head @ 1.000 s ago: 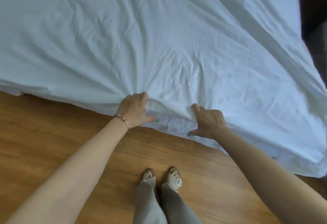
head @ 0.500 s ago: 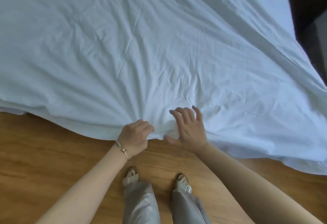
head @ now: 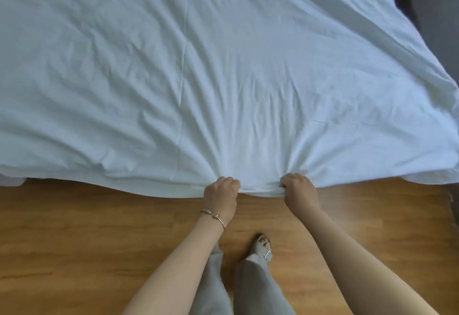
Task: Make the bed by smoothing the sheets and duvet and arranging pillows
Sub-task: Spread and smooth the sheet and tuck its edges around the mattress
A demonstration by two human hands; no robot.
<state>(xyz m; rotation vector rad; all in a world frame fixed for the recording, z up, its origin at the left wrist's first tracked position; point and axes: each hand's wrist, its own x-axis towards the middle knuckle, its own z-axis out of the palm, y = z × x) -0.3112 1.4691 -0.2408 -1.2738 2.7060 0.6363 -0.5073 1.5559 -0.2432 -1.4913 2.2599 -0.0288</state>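
- White sheet spread wide across the bed, near edge hanging over the wooden floor.
- Left hand at that near edge, fingers curled tight, gripping a bunch of the fabric.
- Right hand just beside it on the same edge, also fisted round the cloth, a short taut strip of hem between the two hands.
- Creases fanning out across the sheet from both grips toward the far side of the bed.
- One long fold line running from the far side down toward the near edge, left of the left hand.
- Thin bracelet on the left wrist, just behind the sheet's edge.
- Grey trouser legs and one sandalled foot on the floor, short of the sheet's edge, between the forearms.
- Dark furniture past the sheet's far right corner, too dim to identify.
- No writing, brand or label legible anywhere.
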